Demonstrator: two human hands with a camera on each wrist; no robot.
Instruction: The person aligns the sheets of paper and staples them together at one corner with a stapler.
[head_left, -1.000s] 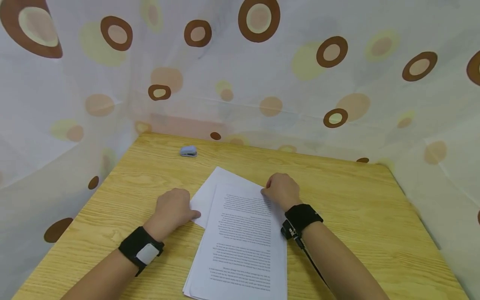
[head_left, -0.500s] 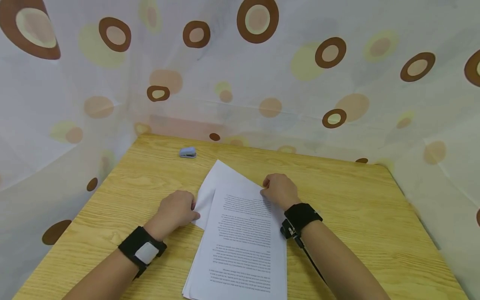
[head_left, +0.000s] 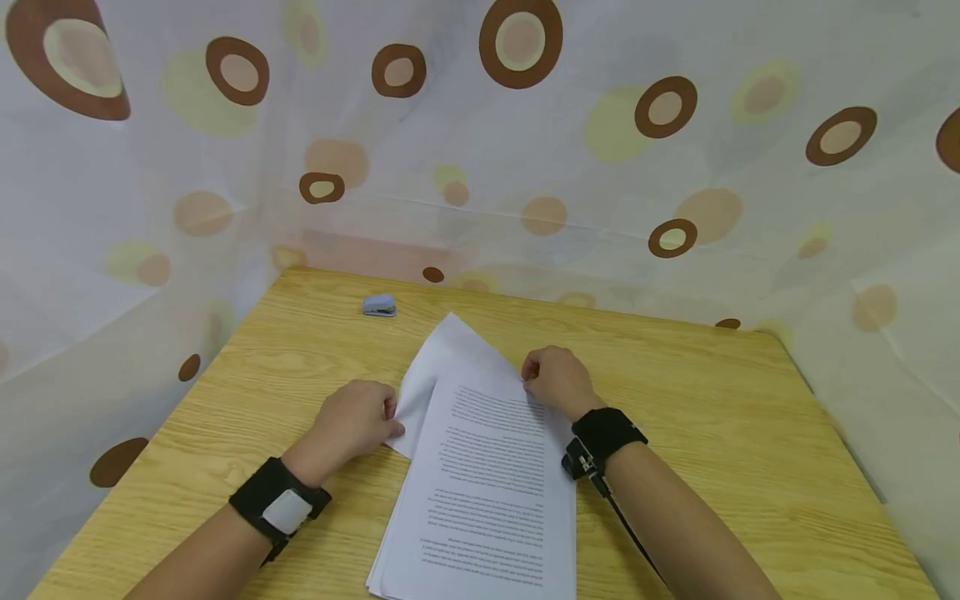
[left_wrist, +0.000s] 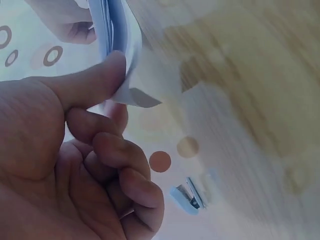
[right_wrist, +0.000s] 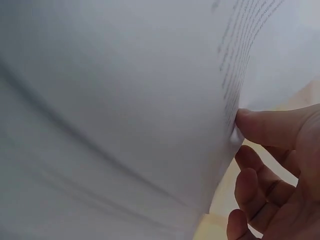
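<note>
The stack of papers (head_left: pixel 487 475) lies on the tabletop (head_left: pixel 712 400); its left corner is pinched by the left hand (head_left: pixel 356 421); its top edge is pinched by the right hand (head_left: pixel 558 379); edges should be squared gently, with both grips kept firm; a small stapler (head_left: pixel 379 305) is well apart.

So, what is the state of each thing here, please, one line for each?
Papers: stacked on the table, far end lifted and fanned out of line.
Top sheet: printed side up.
Left hand: pinches a lifted corner of the papers.
Right hand: grips the papers' far right edge.
Stapler: lies shut near the far edge, untouched.
Table: bears it all.
</note>
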